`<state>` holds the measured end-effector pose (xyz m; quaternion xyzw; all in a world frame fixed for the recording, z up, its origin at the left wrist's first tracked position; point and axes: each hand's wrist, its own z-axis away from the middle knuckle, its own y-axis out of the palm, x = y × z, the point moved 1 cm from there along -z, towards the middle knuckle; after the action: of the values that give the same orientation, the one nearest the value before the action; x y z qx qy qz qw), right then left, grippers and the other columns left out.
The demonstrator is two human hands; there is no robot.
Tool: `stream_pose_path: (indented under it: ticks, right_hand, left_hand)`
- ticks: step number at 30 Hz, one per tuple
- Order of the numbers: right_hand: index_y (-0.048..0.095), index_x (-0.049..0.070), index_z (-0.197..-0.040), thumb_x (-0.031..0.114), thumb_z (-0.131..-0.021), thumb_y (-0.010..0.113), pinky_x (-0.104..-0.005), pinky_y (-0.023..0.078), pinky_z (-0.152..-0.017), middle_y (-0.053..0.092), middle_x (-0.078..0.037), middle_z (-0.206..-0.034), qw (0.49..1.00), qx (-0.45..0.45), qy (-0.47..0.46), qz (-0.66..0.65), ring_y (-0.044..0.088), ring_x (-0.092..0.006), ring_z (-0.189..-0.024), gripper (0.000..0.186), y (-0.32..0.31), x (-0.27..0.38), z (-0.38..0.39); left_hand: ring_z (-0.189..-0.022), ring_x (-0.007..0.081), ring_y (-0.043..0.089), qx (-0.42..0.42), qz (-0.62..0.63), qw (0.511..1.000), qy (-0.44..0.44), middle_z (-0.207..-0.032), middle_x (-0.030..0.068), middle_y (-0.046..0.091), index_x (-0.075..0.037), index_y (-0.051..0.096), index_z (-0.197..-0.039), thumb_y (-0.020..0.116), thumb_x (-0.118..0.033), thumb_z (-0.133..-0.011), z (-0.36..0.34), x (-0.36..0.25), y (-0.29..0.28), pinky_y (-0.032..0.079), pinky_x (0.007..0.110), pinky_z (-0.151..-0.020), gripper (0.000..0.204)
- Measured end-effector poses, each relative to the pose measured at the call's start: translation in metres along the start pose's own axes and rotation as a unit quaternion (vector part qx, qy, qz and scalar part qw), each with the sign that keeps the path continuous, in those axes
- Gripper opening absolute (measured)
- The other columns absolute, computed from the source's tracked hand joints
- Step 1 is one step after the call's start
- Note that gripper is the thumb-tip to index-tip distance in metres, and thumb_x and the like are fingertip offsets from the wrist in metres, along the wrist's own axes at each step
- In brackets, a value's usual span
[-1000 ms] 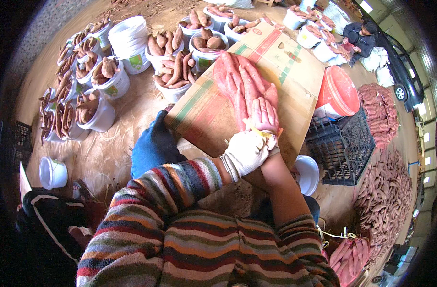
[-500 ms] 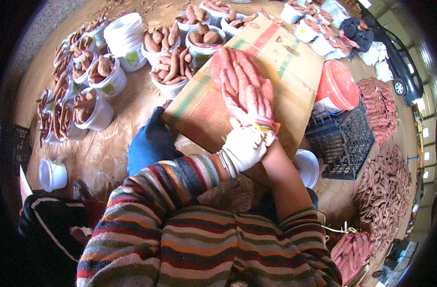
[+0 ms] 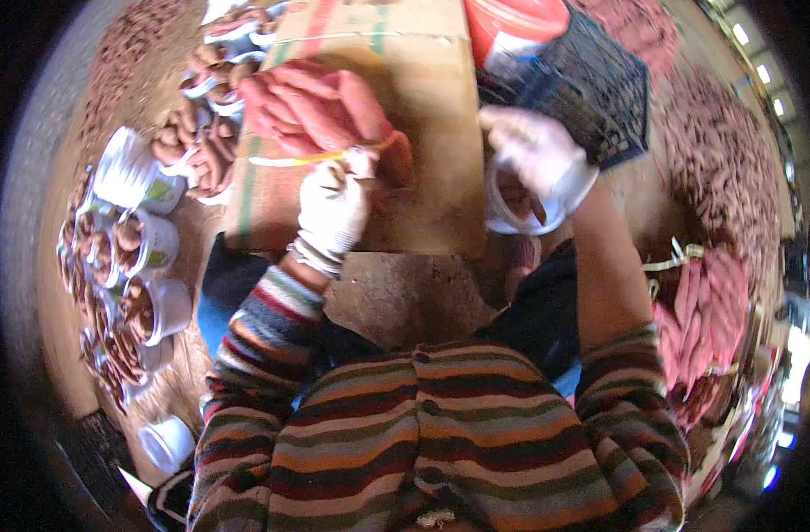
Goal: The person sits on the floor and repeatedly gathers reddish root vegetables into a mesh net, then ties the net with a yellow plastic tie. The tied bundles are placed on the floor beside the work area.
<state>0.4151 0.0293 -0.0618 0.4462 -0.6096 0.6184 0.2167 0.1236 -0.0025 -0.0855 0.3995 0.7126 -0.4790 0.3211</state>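
Note:
A red mesh bag of sweet potatoes (image 3: 312,106) lies on the cardboard box (image 3: 432,199) in front of me. My left hand (image 3: 332,199), in a white glove, is closed around the bag's gathered neck. Beside its fingers, a yellow-white tie strip (image 3: 299,160) crosses the neck. My right hand (image 3: 538,155), also in a pale glove, is off the bag, to the right of the box. Motion blurs its fingers, and whether it holds anything does not show. Just below it stands a white bucket (image 3: 547,218) with a few dark pieces inside.
Right of the box are a black plastic crate (image 3: 618,97) and a red bucket (image 3: 520,22). White buckets of sweet potatoes (image 3: 161,306) line the left, near a white bucket stack (image 3: 130,173). Another filled mesh bag (image 3: 706,301) and a sweet potato heap (image 3: 724,168) lie right.
My right hand has left the bag and swung right, past the box edge. My left hand keeps the bag's neck. The view has turned, shifting the box and bag left and up.

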Motion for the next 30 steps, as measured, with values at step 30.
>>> stream_pose_path:
  ticks: [30]
  right_hand:
    - [0.068,0.001,-0.103,0.031,-0.085,0.062,-0.0386,0.049,-0.068,0.068,-0.017,-0.085,0.889,0.024,0.376,0.26,0.065,-0.0267,-0.077,0.035,-0.104,-0.03,0.073]
  left_hand:
    - [-0.057,0.0055,0.052,0.071,0.196,0.976,-0.069,-0.066,-0.0001,0.061,-0.001,0.068,-0.085,0.058,-0.02,-0.095,0.0,-0.002,0.003,0.043,0.024,-0.053,0.024]
